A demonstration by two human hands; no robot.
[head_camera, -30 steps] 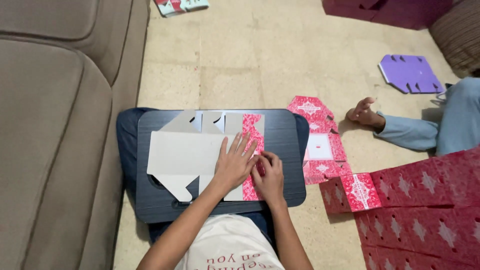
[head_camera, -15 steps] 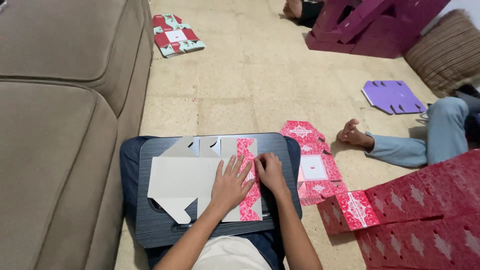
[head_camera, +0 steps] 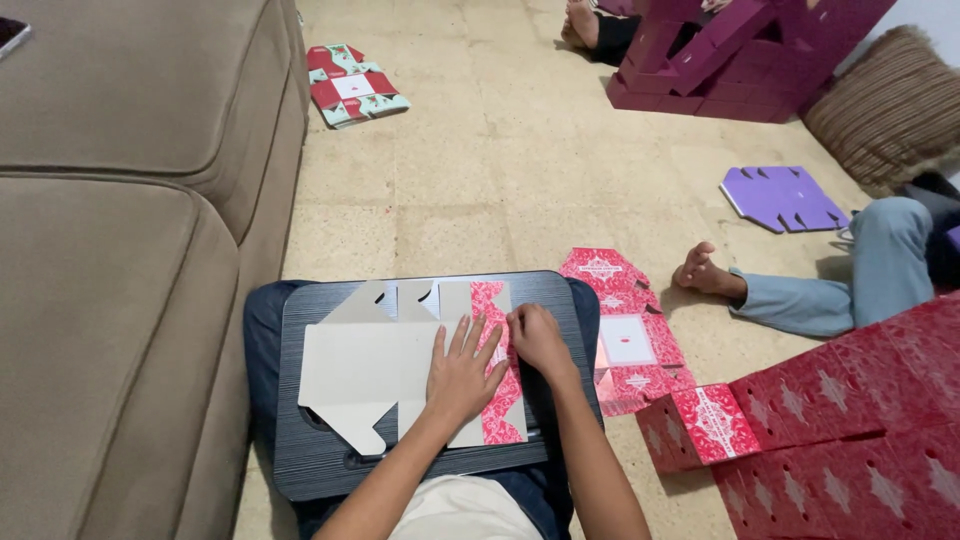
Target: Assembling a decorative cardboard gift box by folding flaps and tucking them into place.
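The flat white-and-red cardboard box blank stays on the dark lap tray, lower centre. The left hand still presses it flat, open; the right hand, curled, pinches its red flap.

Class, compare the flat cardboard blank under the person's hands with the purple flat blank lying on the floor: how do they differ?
The cardboard blank on the lap tray shows its plain pale side with a red patterned flap; the purple blank is purple throughout. Both hands, left and right, press the first; the second lies untouched. Both are unfolded.

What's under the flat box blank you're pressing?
The box blank lies on a dark lap tray; both hands, left and right, press it. The tray's middle is covered.
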